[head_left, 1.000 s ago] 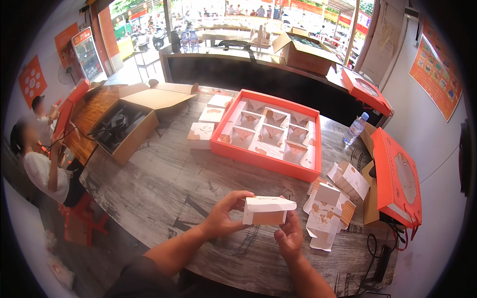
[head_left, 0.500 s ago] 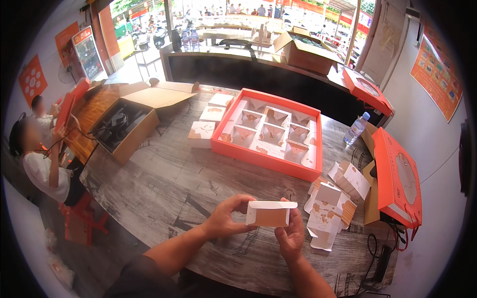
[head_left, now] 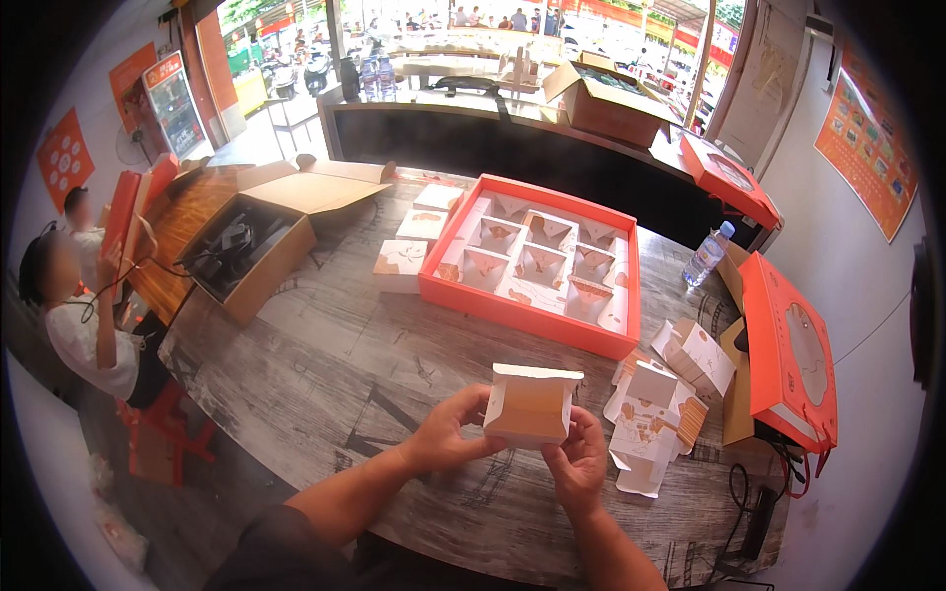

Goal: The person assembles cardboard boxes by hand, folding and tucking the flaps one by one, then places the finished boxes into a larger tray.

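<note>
Wooden table (head_left: 325, 364): both hands (two) clamped on one small white box (head_left: 530, 406).

A grey wood-grain table (head_left: 325, 364) carries an orange partitioned tray (head_left: 537, 261), an open cardboard carton (head_left: 251, 241) (flaps spread), a loose heap of small white boxes (head_left: 660, 414), a water bottle (head_left: 708, 253) and an orange lid (head_left: 788, 345).
</note>
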Demonstrator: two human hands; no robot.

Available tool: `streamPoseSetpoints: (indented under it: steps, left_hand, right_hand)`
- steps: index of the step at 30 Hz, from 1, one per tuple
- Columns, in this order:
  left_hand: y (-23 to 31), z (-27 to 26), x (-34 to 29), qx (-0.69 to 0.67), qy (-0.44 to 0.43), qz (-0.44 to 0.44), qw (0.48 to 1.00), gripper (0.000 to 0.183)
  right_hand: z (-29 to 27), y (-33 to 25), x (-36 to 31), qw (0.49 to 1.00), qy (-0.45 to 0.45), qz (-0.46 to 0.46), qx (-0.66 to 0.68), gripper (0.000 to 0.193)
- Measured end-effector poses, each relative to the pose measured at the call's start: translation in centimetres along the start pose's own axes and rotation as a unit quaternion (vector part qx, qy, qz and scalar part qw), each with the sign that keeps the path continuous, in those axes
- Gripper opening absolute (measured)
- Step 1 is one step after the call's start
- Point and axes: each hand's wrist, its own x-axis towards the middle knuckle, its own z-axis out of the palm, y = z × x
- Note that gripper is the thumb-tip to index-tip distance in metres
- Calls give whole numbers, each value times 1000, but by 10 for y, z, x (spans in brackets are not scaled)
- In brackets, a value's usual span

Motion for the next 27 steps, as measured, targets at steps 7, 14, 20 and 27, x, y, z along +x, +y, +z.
streamPoseSetpoints:
  steps: [7, 14, 20, 27]
  left_hand:
    - [8, 1, -1, -62, -3, -27, 998, 60]
    - [7, 2, -1, -37, 6, -32, 999, 61]
    - [-1, -3, -1, 15, -7, -17, 1000, 62]
    - [0, 4, 1, -31, 47, 88, 995, 68]
  right_hand:
    - [3, -2, 1, 1000, -6, -15, -8, 53]
    - [2, -1, 1, 997, 8, -13, -70, 57]
    - [3, -4, 0, 997, -2, -30, -70, 63]
    - [-2, 6, -3, 998, -31, -25, -43, 72]
